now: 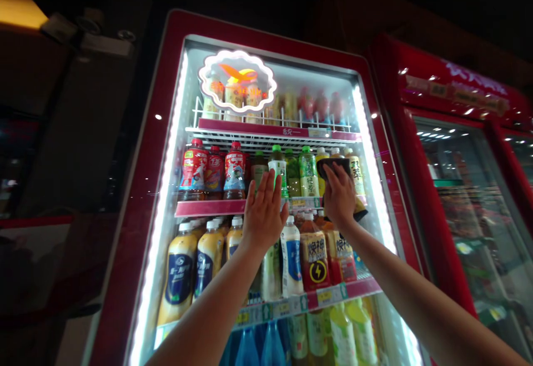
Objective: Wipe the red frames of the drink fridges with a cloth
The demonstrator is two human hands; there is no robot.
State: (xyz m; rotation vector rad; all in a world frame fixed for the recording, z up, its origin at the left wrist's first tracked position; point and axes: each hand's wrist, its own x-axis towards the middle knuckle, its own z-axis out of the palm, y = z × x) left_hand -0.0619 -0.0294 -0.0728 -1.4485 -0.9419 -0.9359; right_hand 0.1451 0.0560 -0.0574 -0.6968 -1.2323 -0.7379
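Note:
A red-framed drinks fridge with a lit glass door stands before me. My left hand is raised against the middle of the glass, flat, fingers stretched out, holding nothing. To its right, my right hand presses a dark cloth to the door; one folded end of it with a yellowish patch hangs below the palm. Behind the glass, several green-capped tea bottles and red-labelled bottles line the middle shelf. Part of that row is hidden by my hands.
A glowing scalloped sign sits at the door's upper left. Yellow bottles with dark labels fill a lower shelf, above blue bottles. On the right stands another red fridge. Dark wall and ceiling surround them.

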